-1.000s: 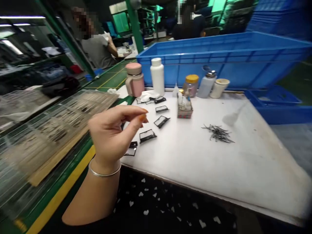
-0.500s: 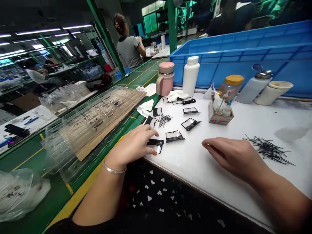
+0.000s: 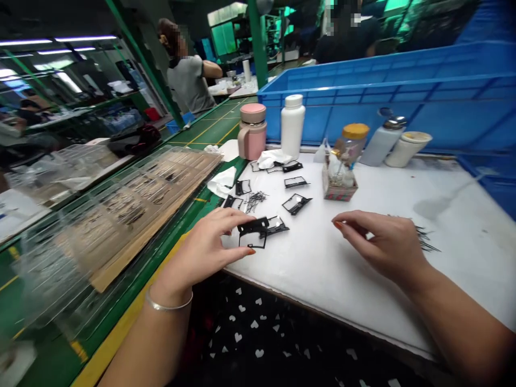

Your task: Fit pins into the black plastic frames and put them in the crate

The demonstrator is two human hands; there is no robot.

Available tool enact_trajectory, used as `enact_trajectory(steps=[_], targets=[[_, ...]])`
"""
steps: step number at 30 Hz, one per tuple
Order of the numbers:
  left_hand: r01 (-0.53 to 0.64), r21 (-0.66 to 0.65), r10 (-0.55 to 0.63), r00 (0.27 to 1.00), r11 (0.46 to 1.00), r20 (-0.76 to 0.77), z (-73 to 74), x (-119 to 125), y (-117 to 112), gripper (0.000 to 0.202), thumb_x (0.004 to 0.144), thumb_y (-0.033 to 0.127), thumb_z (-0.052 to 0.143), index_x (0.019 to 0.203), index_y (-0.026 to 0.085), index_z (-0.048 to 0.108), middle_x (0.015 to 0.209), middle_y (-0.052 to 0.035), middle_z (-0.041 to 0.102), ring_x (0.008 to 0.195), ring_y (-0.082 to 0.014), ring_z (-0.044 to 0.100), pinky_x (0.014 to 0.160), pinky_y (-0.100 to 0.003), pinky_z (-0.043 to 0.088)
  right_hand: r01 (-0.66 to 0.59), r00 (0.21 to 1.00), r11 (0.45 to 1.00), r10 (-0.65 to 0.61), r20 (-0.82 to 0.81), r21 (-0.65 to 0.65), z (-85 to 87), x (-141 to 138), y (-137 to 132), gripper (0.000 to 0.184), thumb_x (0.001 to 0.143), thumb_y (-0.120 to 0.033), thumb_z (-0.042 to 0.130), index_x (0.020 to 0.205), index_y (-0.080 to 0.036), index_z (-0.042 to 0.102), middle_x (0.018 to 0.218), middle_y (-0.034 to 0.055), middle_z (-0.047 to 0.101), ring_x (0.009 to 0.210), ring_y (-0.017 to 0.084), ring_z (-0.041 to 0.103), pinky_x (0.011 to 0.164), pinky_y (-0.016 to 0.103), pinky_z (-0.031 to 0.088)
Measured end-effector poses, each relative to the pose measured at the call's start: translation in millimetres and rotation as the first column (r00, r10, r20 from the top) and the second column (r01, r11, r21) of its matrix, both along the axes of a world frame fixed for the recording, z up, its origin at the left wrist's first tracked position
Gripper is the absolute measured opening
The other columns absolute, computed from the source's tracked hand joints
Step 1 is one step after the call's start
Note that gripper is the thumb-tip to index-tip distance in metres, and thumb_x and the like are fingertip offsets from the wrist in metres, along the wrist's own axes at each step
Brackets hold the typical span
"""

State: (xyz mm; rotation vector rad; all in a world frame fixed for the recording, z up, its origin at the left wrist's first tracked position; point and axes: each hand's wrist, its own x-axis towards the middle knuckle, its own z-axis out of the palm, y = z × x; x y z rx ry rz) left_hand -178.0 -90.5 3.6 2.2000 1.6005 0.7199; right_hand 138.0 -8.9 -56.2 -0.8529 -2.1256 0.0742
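Observation:
My left hand (image 3: 203, 244) grips a small black plastic frame (image 3: 253, 224) with a rectangular opening, fingers on its upper side and thumb at its lower edge. It is tilted just above the white tabletop (image 3: 306, 285). Right behind it lies a similar frame (image 3: 277, 226), partly covered by the held one. My right hand (image 3: 382, 242) hovers over the table with thumb and forefinger pinched together; anything between them is too small to make out. A heap of thin black strips (image 3: 425, 239) lies behind that hand, partly hidden by it.
More black frames (image 3: 296, 204) and a smaller heap of strips (image 3: 256, 200) lie farther back. Behind them stand a pink mug (image 3: 253, 134), a white bottle (image 3: 292, 129), a small box (image 3: 341, 191) and a blue crate (image 3: 403, 107). Clear trays (image 3: 133, 199) are at left.
My left hand has closed on the black frame and lifted it off the table. My right hand stays pinched. The view has turned to the right.

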Motion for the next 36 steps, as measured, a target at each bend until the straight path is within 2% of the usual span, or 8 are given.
enact_trajectory(steps=[3, 6, 10, 13, 19, 25, 30, 36], targets=[[0.02, -0.012, -0.012, 0.887, 1.0, 0.461, 6.3, 36.8, 15.8, 0.051, 0.071, 0.031, 0.084, 0.119, 0.022, 0.066, 0.115, -0.0079, 0.067, 0.104, -0.0228, 0.062, 0.078, -0.029, 0.055, 0.028, 0.992, 0.995, -0.04, -0.118, -0.098, 6.5, 6.1, -0.9, 0.007, 0.091, -0.016, 0.063, 0.09, -0.02, 0.068, 0.072, -0.0045, 0.065, 0.055, 0.008, 0.055, 0.056, 0.023, 0.042], [0.234, -0.133, -0.036, 0.601, 0.963, 0.799, 6.9, 86.5, 35.6, 0.045, 0.073, 0.024, 0.082, 0.113, 0.017, 0.064, 0.114, -0.0098, 0.068, 0.104, -0.0231, 0.065, 0.077, -0.027, 0.057, 0.015, 0.954, 0.99, -0.056, -0.296, -0.14, 16.7, 10.9, -4.8, 0.012, 0.089, -0.023, 0.072, 0.099, -0.02, 0.068, 0.077, -0.0023, 0.063, 0.058, 0.01, 0.054, 0.057, 0.024, 0.045], [0.425, -0.193, 0.094, 0.242, 0.885, 0.966, 2.3, 141.9, 60.0, 0.042, 0.08, 0.025, 0.077, 0.116, 0.019, 0.056, 0.11, -0.0075, 0.069, 0.098, -0.0182, 0.068, 0.076, -0.023, 0.057, -0.057, 0.936, 0.997, 0.071, -0.344, 0.049, 25.8, 12.0, -9.7, 0.038, 0.081, -0.025, 0.082, 0.115, -0.019, 0.065, 0.104, 0.0051, 0.064, 0.072, 0.013, 0.06, 0.057, 0.025, 0.049], [0.495, -0.243, 0.194, 0.148, 0.834, 0.97, -0.8, 163.6, 71.6, 0.044, 0.084, 0.027, 0.073, 0.122, 0.02, 0.051, 0.108, -0.0079, 0.069, 0.095, -0.0168, 0.069, 0.077, -0.024, 0.057, 0.063, 0.939, 0.982, 0.002, -0.343, 0.178, 26.5, 14.3, -9.7, 0.028, 0.085, -0.009, 0.074, 0.11, -0.019, 0.068, 0.101, 0.0041, 0.067, 0.077, 0.013, 0.062, 0.06, 0.024, 0.049], [0.465, -0.332, 0.206, 0.3, 0.821, 0.931, -4.3, 175.3, 85.8, 0.054, 0.09, 0.042, 0.063, 0.134, 0.021, 0.041, 0.116, -0.0138, 0.067, 0.105, -0.023, 0.067, 0.078, -0.029, 0.058, 0.325, 0.748, 0.945, -0.27, -0.606, -0.021, 36.5, 36.7, 0.5, 0.003, 0.087, -0.016, 0.071, 0.087, -0.019, 0.072, 0.076, 0.0006, 0.065, 0.063, 0.013, 0.058, 0.057, 0.025, 0.046], [0.398, -0.181, -0.344, 0.9, 0.899, 0.269, -22.2, 195.3, 105.7, 0.008, 0.083, 0.016, 0.064, 0.09, 0.017, 0.069, 0.085, -0.0051, 0.07, 0.081, -0.0193, 0.065, 0.075, -0.033, 0.052, 0.059, 0.533, 0.925, -0.348, -0.771, -0.376, 52.9, 60.2, 22.2, 0.018, 0.08, -0.033, 0.075, 0.081, -0.016, 0.069, 0.067, 0.0025, 0.062, 0.055, 0.013, 0.059, 0.043, 0.02, 0.039], [0.582, -0.033, -0.567, 0.775, 0.812, -0.28, -36.5, 227.7, 112.1, 0.023, 0.083, 0.003, 0.052, 0.084, 0.015, 0.071, 0.085, -0.0078, 0.069, 0.076, -0.021, 0.064, 0.071, -0.032, 0.05, 0.051, 0.513, 0.899, -0.397, -0.761, -0.435, 31.3, 67.0, 29.2, 0.021, 0.079, -0.034, 0.076, 0.082, -0.015, 0.07, 0.062, 0.0019, 0.061, 0.05, 0.011, 0.054, 0.044, 0.019, 0.038], [0.617, -0.049, -0.589, 0.719, 0.785, -0.369, -36.4, 239.9, 120.0, 0.024, 0.085, 0.003, 0.048, 0.076, 0.013, 0.068, 0.081, -0.0077, 0.066, 0.069, -0.0193, 0.06, 0.064, -0.029, 0.046, -0.028, 0.492, 0.902, -0.362, -0.792, -0.43, 24.5, 68.2, 29.2, 0.021, 0.081, -0.034, 0.076, 0.082, -0.014, 0.07, 0.062, 0.0011, 0.06, 0.051, 0.009, 0.053, 0.044, 0.018, 0.038]])
